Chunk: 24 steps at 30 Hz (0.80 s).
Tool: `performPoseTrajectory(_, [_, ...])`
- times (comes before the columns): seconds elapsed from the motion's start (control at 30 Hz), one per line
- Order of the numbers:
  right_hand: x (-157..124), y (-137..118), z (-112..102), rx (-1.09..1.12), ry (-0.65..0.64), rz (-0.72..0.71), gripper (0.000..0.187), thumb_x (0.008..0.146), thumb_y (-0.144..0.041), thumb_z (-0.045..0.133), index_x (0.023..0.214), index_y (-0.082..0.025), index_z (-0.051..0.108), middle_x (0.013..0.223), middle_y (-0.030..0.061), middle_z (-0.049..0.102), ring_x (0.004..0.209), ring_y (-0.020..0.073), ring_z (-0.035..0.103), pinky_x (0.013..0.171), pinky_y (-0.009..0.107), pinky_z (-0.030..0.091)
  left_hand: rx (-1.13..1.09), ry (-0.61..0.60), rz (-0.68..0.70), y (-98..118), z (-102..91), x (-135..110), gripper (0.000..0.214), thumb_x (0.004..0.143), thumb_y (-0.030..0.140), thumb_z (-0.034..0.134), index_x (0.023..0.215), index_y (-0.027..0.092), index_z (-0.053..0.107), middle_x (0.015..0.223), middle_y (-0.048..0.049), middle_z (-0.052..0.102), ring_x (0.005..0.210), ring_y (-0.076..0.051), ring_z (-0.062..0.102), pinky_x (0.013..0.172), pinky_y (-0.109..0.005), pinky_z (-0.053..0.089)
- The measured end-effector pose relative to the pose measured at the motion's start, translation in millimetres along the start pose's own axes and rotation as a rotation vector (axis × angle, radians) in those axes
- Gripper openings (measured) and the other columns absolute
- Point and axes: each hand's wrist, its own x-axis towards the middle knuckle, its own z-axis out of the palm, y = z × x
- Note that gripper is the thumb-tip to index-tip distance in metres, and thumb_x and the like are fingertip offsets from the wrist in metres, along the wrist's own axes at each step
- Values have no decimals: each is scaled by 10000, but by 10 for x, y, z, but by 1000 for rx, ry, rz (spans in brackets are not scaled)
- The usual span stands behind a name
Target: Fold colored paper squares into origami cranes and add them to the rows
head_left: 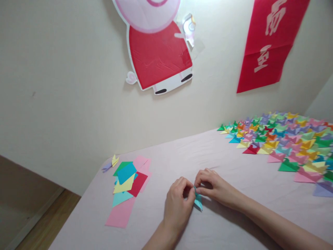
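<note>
A small light-turquoise piece of folded paper point(198, 202) is pinched between my two hands, over the front middle of the pale pink surface. My left hand point(179, 199) grips its left upper edge between thumb and forefinger. On the other side, my right hand point(212, 184) has thumb and fingertips closed on the top of the paper. A pointed end sticks out below the fingers, toward me. The fingertips hide the upper part of the folds.
Overlapping coloured paper sheets point(123, 211) lie to the left. Behind them are two small folded pieces, one yellow point(114, 160) and one purple point(107, 167). Rows of colourful folded paper birds point(288, 165) fill the right side. A wall point(78, 86) borders the covered table point(171, 152).
</note>
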Motion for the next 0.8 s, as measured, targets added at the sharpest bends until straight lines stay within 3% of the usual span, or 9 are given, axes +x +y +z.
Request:
performPoseTrajectory(0.17, [15,27,-13,138,35,-16,130,868,-271,630,755,-209,647,752,-7,593,788,185,513,753,317,382,6,0,-33,-2,10,2,124,861,170,550,742,205,543,754,12,592,729,-166,539,682,-272,377])
performPoseTrajectory(0.43, [-12,19,13,125,40,-50,143,879,-280,609,756,-210,622,756,-6,592,792,185,515,787,331,383,-10,8,-19,-21,18,2,132,870,200,544,739,210,535,746,10,585,719,-170,531,672,-280,394])
performPoseTrajectory(0.8, [-7,-51,40,156,66,-48,166,871,-303,585,733,-213,567,750,-1,571,771,181,509,709,302,404,-49,1,51,8,2,-9,120,876,162,532,767,209,552,777,0,591,745,-175,539,693,-289,402])
